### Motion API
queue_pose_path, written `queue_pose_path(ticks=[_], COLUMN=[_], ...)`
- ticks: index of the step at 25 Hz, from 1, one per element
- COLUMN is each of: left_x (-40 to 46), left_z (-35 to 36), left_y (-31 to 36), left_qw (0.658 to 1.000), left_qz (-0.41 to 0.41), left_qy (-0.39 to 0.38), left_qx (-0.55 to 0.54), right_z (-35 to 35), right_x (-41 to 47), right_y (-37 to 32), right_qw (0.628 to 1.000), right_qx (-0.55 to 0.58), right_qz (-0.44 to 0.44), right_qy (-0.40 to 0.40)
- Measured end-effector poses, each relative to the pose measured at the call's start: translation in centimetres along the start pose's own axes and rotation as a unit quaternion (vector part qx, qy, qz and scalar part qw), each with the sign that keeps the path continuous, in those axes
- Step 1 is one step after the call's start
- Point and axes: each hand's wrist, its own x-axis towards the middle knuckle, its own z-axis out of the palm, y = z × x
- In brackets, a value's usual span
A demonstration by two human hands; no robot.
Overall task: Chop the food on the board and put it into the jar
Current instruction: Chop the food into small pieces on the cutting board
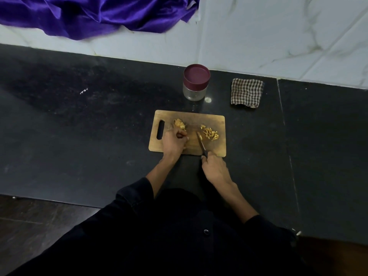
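Observation:
A wooden cutting board (211, 120) lies on the black counter in front of me. A lump of yellow-brown food (179, 123) sits near its left side, and a pile of chopped pieces (211, 134) lies on its right side. My left hand (173, 143) rests on the board just below the lump, fingers curled, and whether it holds a piece is hidden. My right hand (216, 169) grips the handle of a knife (201, 143), whose blade points up the board between the two heaps. Behind the board stands a clear jar (195, 92) with a maroon lid on it.
A folded checked cloth (247, 92) lies on the counter to the right of the jar. Purple satin fabric (95, 14) hangs over the white tiled wall at the back left. The counter's front edge runs close to my body.

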Motion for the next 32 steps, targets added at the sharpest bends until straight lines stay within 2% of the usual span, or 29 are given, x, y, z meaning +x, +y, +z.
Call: queue_pose_path(ticks=[5,8,12,14,16,23,27,32], left_x=[-0.2,-0.7,-0.9,-0.7,-0.4,0.8,0.9,0.3], left_z=[0.2,0.6,1.3,1.4,1.4,1.5,1.0,0.6], left_y=[1.1,2.0,2.4,2.6,2.9,4.2,4.3,3.4], left_qw=[0.998,0.985,0.924,0.896,0.883,0.884,0.909,0.906], left_qz=[0.036,0.125,0.27,0.289,0.288,0.272,0.275,0.292], left_qy=[-0.035,-0.067,-0.099,-0.112,-0.123,-0.159,-0.13,-0.114], left_qx=[0.032,0.1,0.251,0.317,0.35,0.346,0.284,0.284], right_z=[-1.1,-1.6,-2.5,-2.7,-2.8,-3.1,-3.1,-3.0], right_x=[0.2,0.0,-0.1,-0.2,-0.4,-0.6,-0.6,-0.7], right_y=[0.6,0.6,0.7,0.7,0.7,1.1,1.3,1.3], right_qw=[1.0,0.999,0.998,0.997,0.996,0.995,0.995,0.995], right_qx=[0.008,-0.01,-0.026,-0.034,-0.038,-0.025,-0.026,-0.018], right_qz=[0.011,0.002,-0.001,-0.004,-0.01,-0.014,-0.006,-0.004], right_qy=[0.023,0.039,0.058,0.066,0.081,0.098,0.099,0.095])
